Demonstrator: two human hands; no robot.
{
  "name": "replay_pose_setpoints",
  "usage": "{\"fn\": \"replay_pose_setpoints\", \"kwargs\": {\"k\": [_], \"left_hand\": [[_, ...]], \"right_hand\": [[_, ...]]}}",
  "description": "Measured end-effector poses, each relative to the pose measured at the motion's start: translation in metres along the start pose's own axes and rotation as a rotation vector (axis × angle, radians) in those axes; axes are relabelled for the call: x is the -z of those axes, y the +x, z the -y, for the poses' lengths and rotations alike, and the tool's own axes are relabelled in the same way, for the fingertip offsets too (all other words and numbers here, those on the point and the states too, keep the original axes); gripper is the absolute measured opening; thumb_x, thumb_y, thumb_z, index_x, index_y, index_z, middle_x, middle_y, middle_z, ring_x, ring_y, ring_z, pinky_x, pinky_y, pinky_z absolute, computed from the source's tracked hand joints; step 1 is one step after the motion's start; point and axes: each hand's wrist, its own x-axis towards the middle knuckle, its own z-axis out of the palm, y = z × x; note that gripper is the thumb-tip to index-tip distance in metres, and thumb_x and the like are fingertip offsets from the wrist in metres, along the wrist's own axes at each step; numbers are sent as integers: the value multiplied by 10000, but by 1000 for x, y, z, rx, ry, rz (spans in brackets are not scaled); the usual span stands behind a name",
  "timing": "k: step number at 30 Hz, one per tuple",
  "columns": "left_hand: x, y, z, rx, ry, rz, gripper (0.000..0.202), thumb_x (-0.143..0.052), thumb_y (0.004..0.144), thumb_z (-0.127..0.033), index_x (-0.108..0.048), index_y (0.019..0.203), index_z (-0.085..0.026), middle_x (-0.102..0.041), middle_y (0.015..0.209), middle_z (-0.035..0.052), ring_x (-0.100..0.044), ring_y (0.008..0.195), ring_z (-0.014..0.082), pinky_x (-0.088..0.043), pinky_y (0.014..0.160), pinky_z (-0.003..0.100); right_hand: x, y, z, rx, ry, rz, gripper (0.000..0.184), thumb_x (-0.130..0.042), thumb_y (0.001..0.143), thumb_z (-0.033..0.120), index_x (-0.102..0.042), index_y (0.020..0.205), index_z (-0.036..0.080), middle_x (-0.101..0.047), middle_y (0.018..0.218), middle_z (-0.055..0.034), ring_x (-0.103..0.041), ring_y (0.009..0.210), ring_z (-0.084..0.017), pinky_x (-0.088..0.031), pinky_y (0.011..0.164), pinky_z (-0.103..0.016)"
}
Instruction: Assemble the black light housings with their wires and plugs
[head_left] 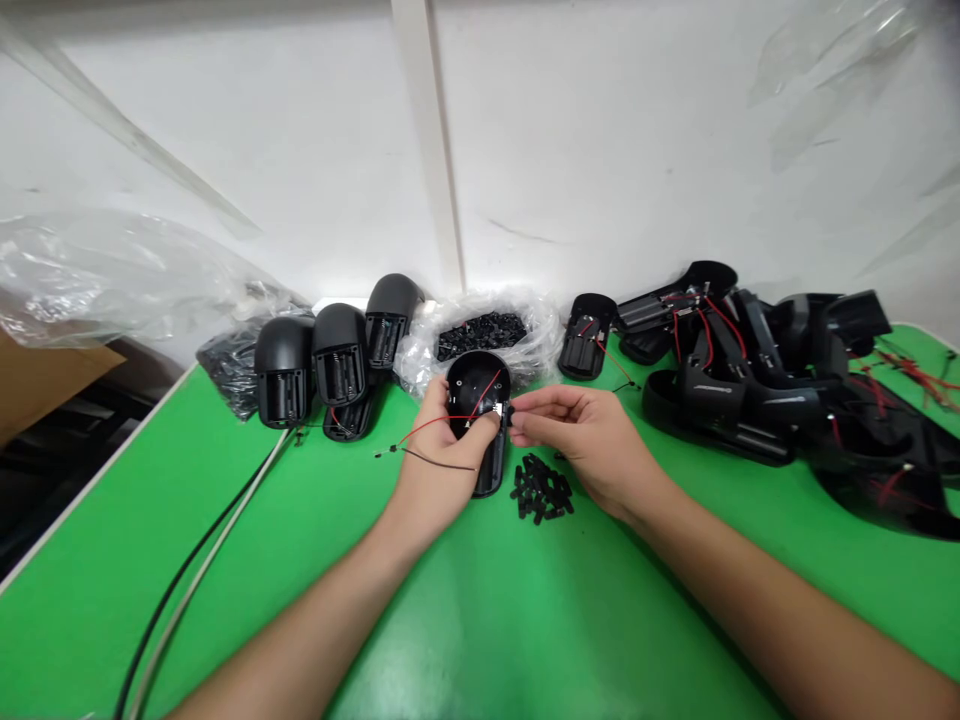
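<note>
Fingers (551, 399) of the right hand (600, 437) pinch a tiny black bit (511, 416) by the shell (469, 376) the left hand (430, 458) grips, maybe fitting it, which needs steady pushing.

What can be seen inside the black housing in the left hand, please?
A red wire crosses the hollow of the black housing; whatever lies under the thumb of the left hand is covered.

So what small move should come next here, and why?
Probably ease the small black piece against the side of the black plastic housing with the right hand: its fingertips appear to pinch that piece right at the housing's edge, while the left hand holds the housing, thumb across its open side.
</note>
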Motion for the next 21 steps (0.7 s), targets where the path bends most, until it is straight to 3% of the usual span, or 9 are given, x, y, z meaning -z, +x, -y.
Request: {"fn": "replay_pose_setpoints", "kwargs": {"k": [8, 14, 21], "left_hand": [[-1, 0, 1, -71, 35, 1, 395, -746, 866, -256, -587, 1219, -180, -678, 1068, 41, -585, 888, 173, -456, 779, 287], [-1, -1, -1, -121, 52, 2, 394, -740, 882, -257, -587, 1238, -184, -686, 1135, 64, -617, 1015, 210, -469, 870, 309], [4, 0, 4, -186, 141, -6, 421, -731, 904, -256, -591, 1298, -201, -685, 1184, 56, -630, 1049, 207, -462, 874, 301]], "right_hand": [[-1, -2, -3, 23, 18, 1, 325, -941, 579, 181, -800, 866, 132, -765, 778, -76, -724, 675, -161, -614, 716, -285], [-2, -2, -3, 32, 25, 0, 314, -951, 617, 224, -797, 876, 134, -770, 796, -75, -729, 684, -157, -617, 737, -296], [-4, -2, -5, -49, 111, -21, 373, -982, 593, 275, -794, 883, 135, -770, 817, -66, -734, 703, -156, -604, 761, -298]]}}
